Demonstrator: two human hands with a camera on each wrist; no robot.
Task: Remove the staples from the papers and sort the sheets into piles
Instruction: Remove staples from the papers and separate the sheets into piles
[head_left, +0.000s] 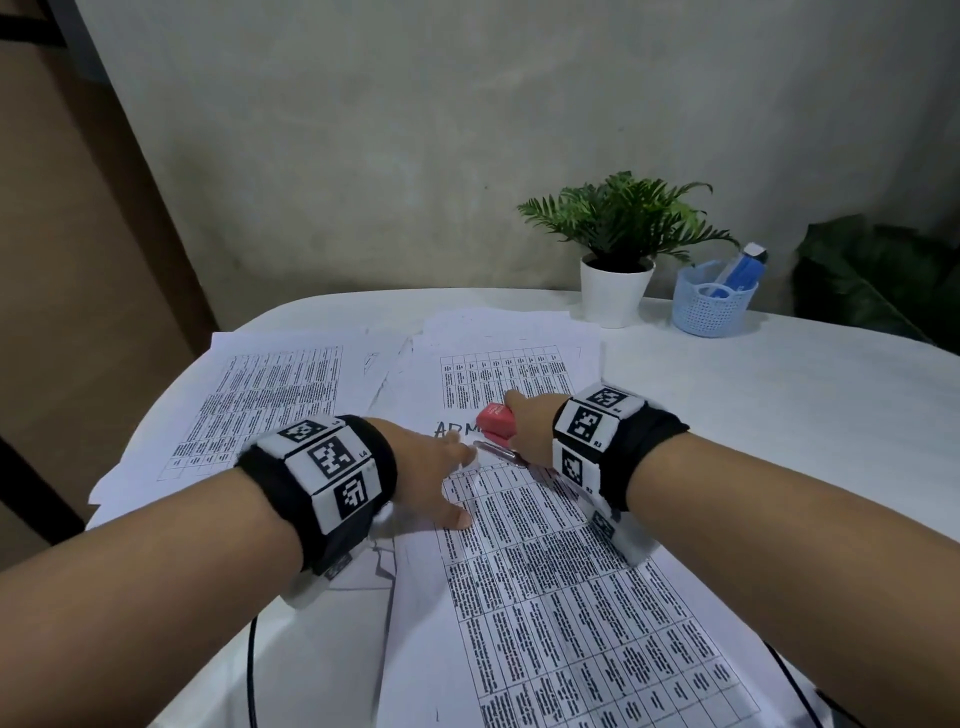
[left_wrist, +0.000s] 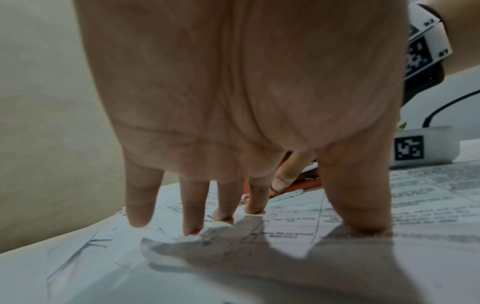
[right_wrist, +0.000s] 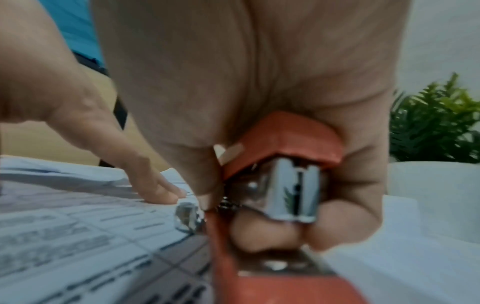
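A stapled set of printed table sheets (head_left: 571, 597) lies nearest me on the white table (head_left: 779, 415). My left hand (head_left: 431, 478) presses its top left corner flat with straight, spread fingers (left_wrist: 192, 228). My right hand (head_left: 524, 423) grips a red stapler (head_left: 496, 418) just beyond that corner. The stapler's thin metal tail (head_left: 498, 449) points at the paper near my left fingertips. In the right wrist view my fingers (right_wrist: 259, 236) curl round the red stapler (right_wrist: 280, 144) and its chrome front. No staple can be made out.
Two more spreads of printed sheets lie further back, one at the left (head_left: 270, 400) and one in the middle (head_left: 509, 364). A potted plant (head_left: 618, 244) and a blue basket (head_left: 711, 301) stand at the back right. Black cables (head_left: 252, 675) hang off the near edge.
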